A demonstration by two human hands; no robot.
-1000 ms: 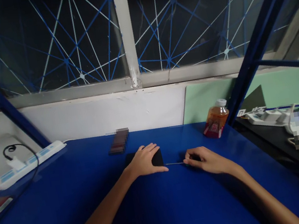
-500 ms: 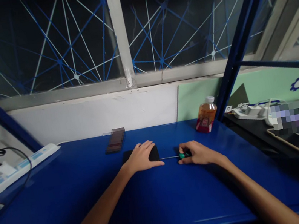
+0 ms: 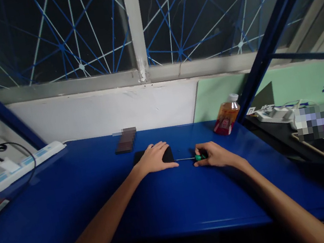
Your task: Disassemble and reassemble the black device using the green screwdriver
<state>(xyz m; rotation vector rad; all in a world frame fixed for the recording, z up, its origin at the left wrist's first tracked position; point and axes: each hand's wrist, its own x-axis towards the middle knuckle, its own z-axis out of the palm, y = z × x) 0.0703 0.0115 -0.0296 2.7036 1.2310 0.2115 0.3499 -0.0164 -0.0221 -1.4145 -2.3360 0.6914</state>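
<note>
A black flat box-like object point(image 3: 168, 155) lies on the blue table, partly covered by my left hand point(image 3: 155, 157). That hand spans it from above, fingers over the far edge and thumb stretched along the near side. My right hand point(image 3: 212, 154) is closed around the green handle of a screwdriver point(image 3: 198, 157). The thin metal shaft points left, level with the table, and its tip meets or nearly meets the object's right side. I cannot tell whether the tip is inside it. Most of the handle is hidden in my fingers.
Behind my left hand lies a dark, pixelated slab point(image 3: 126, 140). A drink bottle point(image 3: 226, 114) stands at the back right. At the left is a white power strip point(image 3: 26, 165) with a black cable. Blue frame posts rise on both sides of the blue table point(image 3: 176, 206).
The whole view has tilted down a little, so everything sits higher in the picture. Both hands keep their places on the black object and the screwdriver.
</note>
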